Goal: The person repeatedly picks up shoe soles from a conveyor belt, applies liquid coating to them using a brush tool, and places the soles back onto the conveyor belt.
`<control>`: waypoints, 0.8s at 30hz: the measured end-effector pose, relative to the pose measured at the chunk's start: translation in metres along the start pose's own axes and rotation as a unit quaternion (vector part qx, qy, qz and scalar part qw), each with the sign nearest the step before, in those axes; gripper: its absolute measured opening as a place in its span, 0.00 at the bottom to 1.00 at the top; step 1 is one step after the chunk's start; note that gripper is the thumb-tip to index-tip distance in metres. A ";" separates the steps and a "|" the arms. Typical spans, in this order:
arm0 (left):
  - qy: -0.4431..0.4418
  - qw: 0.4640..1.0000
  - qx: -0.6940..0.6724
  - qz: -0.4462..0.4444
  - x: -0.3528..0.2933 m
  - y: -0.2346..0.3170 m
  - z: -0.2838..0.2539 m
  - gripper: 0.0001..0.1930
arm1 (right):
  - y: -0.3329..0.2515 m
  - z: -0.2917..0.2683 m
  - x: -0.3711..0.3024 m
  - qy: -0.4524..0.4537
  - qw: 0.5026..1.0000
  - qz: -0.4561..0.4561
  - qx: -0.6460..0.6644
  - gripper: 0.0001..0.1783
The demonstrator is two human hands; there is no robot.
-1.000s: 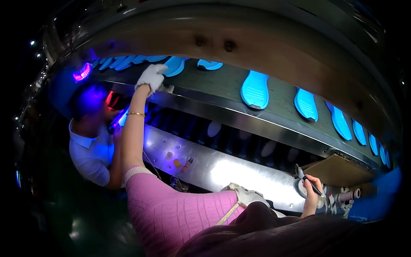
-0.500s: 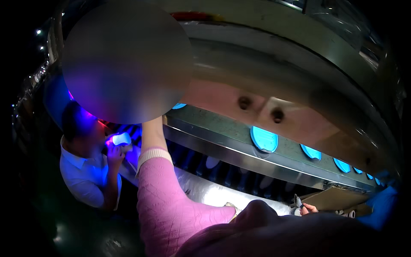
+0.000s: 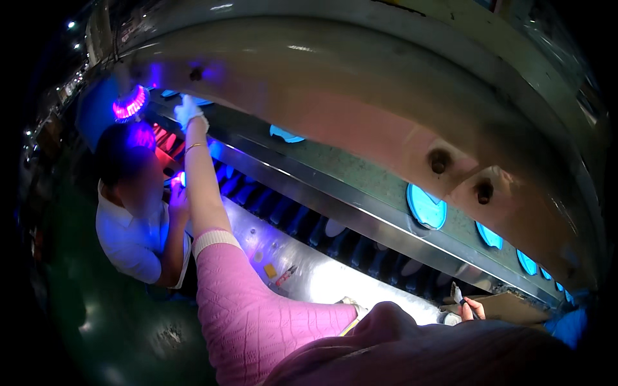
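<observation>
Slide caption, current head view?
Pale-gloved left hand at a green belt carrying bright-blue shoe soles; bare right hand holds a dark-handled brush.

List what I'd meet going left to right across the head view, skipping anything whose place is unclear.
Pink-lit lamp, gloved left hand, red tool, largest blue sole, right hand with brush, blue material.

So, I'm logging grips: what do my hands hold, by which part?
Your bare right hand holds a slim brush by its dark handle; your gloved left hand, cannot tell.
</observation>
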State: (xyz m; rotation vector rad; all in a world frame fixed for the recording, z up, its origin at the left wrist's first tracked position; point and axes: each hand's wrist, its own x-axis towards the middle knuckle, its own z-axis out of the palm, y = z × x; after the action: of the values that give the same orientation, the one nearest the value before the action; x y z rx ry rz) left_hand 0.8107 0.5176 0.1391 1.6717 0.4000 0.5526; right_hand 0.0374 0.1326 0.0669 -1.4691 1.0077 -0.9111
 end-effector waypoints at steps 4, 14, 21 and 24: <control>-0.008 0.997 0.064 0.032 0.022 -0.014 0.015 0.32 | -0.010 -0.001 -0.005 -0.013 1.000 -0.002 -0.015 0.09; -0.052 0.959 0.232 0.156 -0.012 -0.027 0.047 0.31 | 0.006 -0.004 -0.009 0.011 0.999 0.022 -0.022 0.07; -0.160 0.876 0.165 0.425 -0.094 0.015 -0.009 0.30 | -0.033 0.034 -0.010 -0.006 1.000 0.009 -0.012 0.09; -0.298 0.791 0.088 0.527 -0.177 0.061 -0.013 0.31 | -0.030 0.023 -0.013 -0.014 1.000 -0.018 0.004 0.09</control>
State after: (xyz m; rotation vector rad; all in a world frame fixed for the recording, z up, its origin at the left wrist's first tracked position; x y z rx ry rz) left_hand 0.6550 0.4198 0.1774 2.0513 -1.0581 0.7372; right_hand 0.0574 0.1547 0.0938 -1.4933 0.9586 -0.9171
